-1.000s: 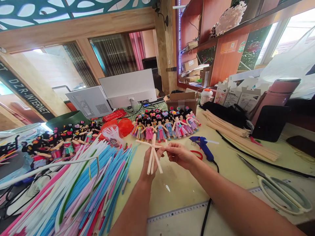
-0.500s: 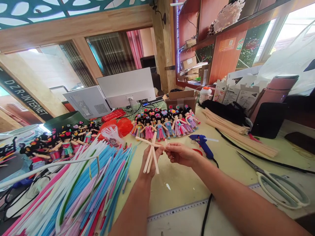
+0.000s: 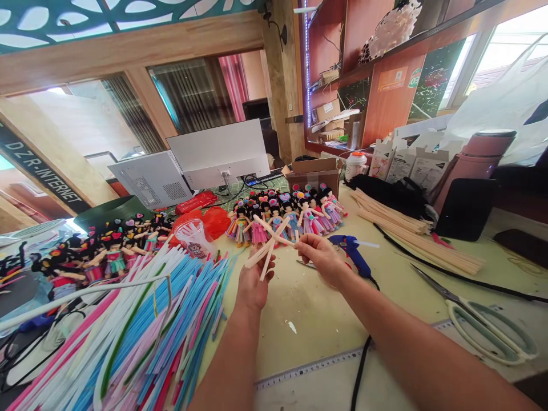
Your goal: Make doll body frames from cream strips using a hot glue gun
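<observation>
A beige pipe-cleaner doll frame (image 3: pixel 269 246), with crossed stems for arms and legs, is raised over the table in front of me. My right hand (image 3: pixel 319 257) pinches the end of its right-hand stem between thumb and fingers. Below and behind the frame's left side is my left hand (image 3: pixel 253 282), its fingers curled against the lower stems; part of that grip is hidden. Finished dolls (image 3: pixel 308 214) with black hair and coloured skirts stand in rows just beyond. A blue glue gun (image 3: pixel 355 254) lies right of my right hand.
A heap of coloured pipe cleaners (image 3: pixel 145 331) covers the left side, with more dolls (image 3: pixel 115 245) behind it. Scissors (image 3: pixel 475 319) and beige pipe cleaners (image 3: pixel 419 237) lie at right. A ruler (image 3: pixel 308 368) and black cable (image 3: pixel 362 371) cross the front. A monitor (image 3: pixel 222 151) stands behind.
The doll frame has tilted, its legs swinging toward the lower left. My left hand has lowered and loosened a little, while my right hand has moved slightly right and up.
</observation>
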### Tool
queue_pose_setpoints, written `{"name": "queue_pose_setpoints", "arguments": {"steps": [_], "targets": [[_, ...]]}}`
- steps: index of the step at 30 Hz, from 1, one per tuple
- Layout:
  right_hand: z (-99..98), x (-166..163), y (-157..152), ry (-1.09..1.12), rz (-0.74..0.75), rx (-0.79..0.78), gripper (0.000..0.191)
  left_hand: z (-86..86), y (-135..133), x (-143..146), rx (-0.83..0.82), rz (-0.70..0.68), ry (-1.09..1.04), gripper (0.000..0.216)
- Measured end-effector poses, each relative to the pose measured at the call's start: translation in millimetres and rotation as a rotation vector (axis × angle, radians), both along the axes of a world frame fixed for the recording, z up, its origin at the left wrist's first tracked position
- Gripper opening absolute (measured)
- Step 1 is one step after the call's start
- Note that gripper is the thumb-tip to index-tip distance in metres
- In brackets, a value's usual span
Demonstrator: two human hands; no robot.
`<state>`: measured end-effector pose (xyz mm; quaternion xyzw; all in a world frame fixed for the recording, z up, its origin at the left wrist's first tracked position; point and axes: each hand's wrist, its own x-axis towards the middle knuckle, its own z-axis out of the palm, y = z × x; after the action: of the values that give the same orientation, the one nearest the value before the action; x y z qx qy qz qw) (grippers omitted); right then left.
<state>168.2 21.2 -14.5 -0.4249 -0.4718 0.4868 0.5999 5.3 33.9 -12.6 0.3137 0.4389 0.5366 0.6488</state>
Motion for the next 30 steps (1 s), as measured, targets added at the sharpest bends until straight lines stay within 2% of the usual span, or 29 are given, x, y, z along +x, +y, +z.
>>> {"name": "queue_pose_setpoints", "arguments": {"steps": [4,8,10,11,13,15,17,23,30], "targets": [[-2.9,7,4,-0.142,-0.046,0.074,0.026,4.9,5,-6,-0.058,0.1,-0.099,0.051],[-5.2,11,5,-0.27,-0.189,0.162,0.022,4.0,6,-7,0.02,0.357,0.071,0.043],[-4.7,9,2,-0.407,-0.263,0.213,0.018,2.8,4,-5,0.115,0.394,0.168,0.045],[-4.3,8,-1,-0.478,-0.292,0.253,0.017,2.5,2,-3,0.168,0.364,0.202,0.046],[-3.9,3,-5,-0.592,-0.326,0.359,0.015,2.4,-4,2,0.243,0.217,0.255,0.048],[-4.7,-2,-8,-0.665,-0.326,0.463,0.016,2.4,-10,8,0.238,0.033,0.267,0.05],[-6.4,-8,-11,-0.714,-0.29,0.533,0.017,1.7,-15,13,0.189,-0.073,0.239,0.053],[-10.8,-18,-15,-0.809,-0.213,0.642,0.021,-1.5,-17,17,0.058,-0.08,0.045,0.051],[-10.5,-18,-15,-0.802,-0.209,0.636,0.021,-0.1,-16,17,0.06,-0.04,0.013,0.046]]}}
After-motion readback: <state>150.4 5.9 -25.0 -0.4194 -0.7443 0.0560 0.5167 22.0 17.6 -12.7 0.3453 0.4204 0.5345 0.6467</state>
